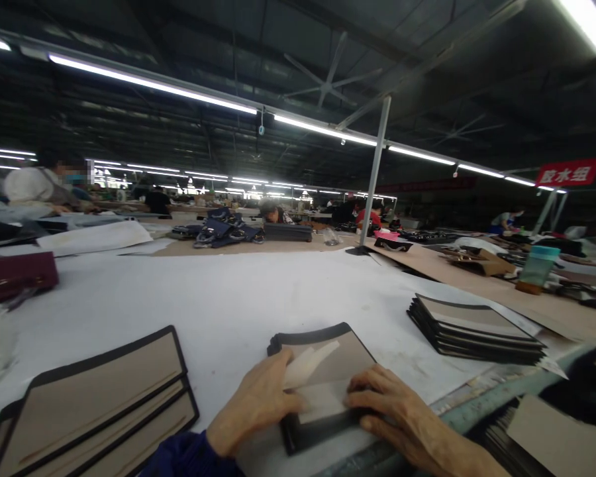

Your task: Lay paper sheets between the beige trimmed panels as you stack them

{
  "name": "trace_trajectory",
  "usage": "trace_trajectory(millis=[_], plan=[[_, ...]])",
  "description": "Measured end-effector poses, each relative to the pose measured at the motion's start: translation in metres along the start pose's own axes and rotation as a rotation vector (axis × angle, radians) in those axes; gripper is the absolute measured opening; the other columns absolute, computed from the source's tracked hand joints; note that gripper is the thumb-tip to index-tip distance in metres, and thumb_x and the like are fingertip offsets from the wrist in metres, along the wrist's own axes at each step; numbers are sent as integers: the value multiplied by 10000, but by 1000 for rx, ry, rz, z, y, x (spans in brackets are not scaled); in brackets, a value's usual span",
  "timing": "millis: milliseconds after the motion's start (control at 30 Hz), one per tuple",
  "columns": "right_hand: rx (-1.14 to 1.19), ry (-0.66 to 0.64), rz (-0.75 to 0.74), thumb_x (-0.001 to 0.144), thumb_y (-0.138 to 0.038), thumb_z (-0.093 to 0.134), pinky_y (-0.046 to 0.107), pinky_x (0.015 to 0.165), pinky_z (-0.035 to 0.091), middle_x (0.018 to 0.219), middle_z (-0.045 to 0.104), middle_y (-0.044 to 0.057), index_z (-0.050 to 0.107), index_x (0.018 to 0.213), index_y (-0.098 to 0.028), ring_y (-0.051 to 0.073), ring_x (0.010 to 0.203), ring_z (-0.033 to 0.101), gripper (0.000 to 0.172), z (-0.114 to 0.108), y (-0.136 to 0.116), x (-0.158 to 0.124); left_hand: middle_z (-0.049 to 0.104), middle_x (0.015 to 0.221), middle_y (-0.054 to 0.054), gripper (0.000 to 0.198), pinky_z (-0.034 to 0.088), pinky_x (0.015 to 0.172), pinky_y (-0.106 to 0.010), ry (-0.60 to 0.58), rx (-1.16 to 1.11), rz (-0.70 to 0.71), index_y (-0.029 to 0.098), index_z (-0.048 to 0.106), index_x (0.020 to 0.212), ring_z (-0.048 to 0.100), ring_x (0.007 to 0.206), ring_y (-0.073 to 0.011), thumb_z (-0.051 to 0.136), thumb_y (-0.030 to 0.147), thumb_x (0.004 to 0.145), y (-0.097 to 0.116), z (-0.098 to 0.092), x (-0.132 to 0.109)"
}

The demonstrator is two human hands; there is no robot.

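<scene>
In front of me lies a small stack of beige panels [340, 354] with dark edging. A pale, slanted patch [310, 366] shows on the top panel; I cannot tell whether it is a smear or a loose strip. My left hand [258, 401] rests on the stack's left side, thumb and fingers apart, the thumb slightly blurred. From the right, my right hand [390, 404] touches a lighter band [325, 401] across the top panel, its fingers bent and its thumb apart. Both hands seem to lie on the panel rather than grip it.
Larger beige panels with dark trim [109, 377] lie at left. Another edged stack [477, 324] sits at right, near the table edge [491, 391]. More panels [561, 430] are lower right. A metal post [376, 172], dark-blue pieces [223, 228] and a jar [537, 268] stand farther back.
</scene>
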State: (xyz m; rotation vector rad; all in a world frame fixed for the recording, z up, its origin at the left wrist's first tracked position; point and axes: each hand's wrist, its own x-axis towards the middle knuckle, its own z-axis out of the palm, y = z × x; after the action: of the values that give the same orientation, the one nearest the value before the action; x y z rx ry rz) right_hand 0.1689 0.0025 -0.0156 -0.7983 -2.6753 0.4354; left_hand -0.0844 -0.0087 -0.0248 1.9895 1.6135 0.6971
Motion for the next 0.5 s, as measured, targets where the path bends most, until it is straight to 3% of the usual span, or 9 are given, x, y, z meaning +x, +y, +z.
trace_trajectory(millis=[100, 167, 267, 400, 500], plan=[[53, -50, 33, 914, -377, 426, 333, 907, 420, 1085, 563, 48, 588, 1103, -292, 192, 1018, 510, 263, -7, -1, 2, 622, 822, -6, 270, 362, 612, -260, 64, -65, -69, 211, 521, 818, 569, 745, -193, 645, 285, 590, -8, -4, 6], [139, -66, 126, 903, -418, 428, 334, 911, 430, 1105, 577, 51, 557, 1161, -297, 201, 1022, 532, 312, -15, 0, 2, 632, 799, -35, 178, 373, 610, -273, 158, -65, -160, 197, 527, 790, 581, 730, -201, 573, 321, 670, -13, -2, 10], [303, -117, 270, 893, -467, 414, 321, 864, 466, 1078, 612, 46, 480, 1261, -306, 206, 964, 578, 407, -29, 9, 11, 642, 837, -109, 212, 386, 649, -325, 296, 6, -274, 175, 526, 844, 600, 782, -254, 425, 354, 790, -16, 5, 12], [285, -91, 245, 834, -511, 474, 302, 658, 494, 852, 658, 61, 561, 1190, -274, 207, 702, 601, 437, -44, 14, 59, 644, 977, -142, 293, 408, 753, -371, 349, 52, -271, 160, 527, 986, 593, 925, -291, 336, 339, 852, -14, 12, 12], [152, -11, 103, 811, -455, 512, 289, 567, 443, 647, 630, 26, 620, 1084, -272, 198, 591, 567, 346, -40, -13, 113, 627, 1035, -164, 356, 410, 808, -419, 335, 39, -255, 129, 509, 1080, 574, 973, -315, 312, 327, 860, -12, 16, 11]])
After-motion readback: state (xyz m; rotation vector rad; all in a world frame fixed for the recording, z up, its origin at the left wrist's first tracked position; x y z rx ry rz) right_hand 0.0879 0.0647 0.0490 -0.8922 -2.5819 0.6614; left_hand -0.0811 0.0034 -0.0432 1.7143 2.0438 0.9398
